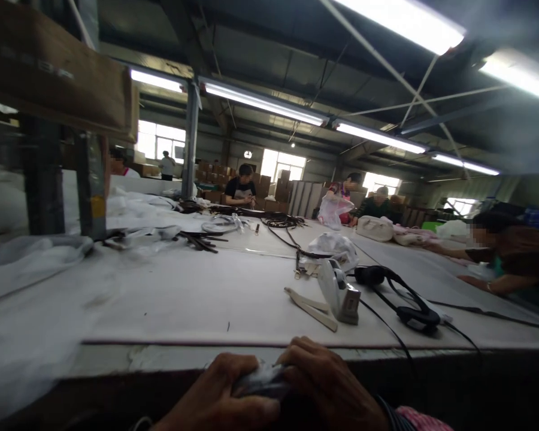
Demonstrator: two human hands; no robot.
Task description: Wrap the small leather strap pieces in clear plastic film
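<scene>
Both of my hands are at the bottom centre, just below the near edge of a long white worktable [184, 299]. My left hand [220, 392] and my right hand [327, 383] are closed together around a small crumpled clear plastic piece [263, 380] held between them. A pink patterned sleeve shows at my right wrist. What lies under the plastic is hidden by my fingers.
On the table ahead lie a white tape dispenser [341, 293], cream strips [312, 308], black straps and cords [408, 305], and a plastic bag [335, 245]. Several people work along the far end and right side. White fabric [27, 257] is piled at left under a cardboard box [49, 72].
</scene>
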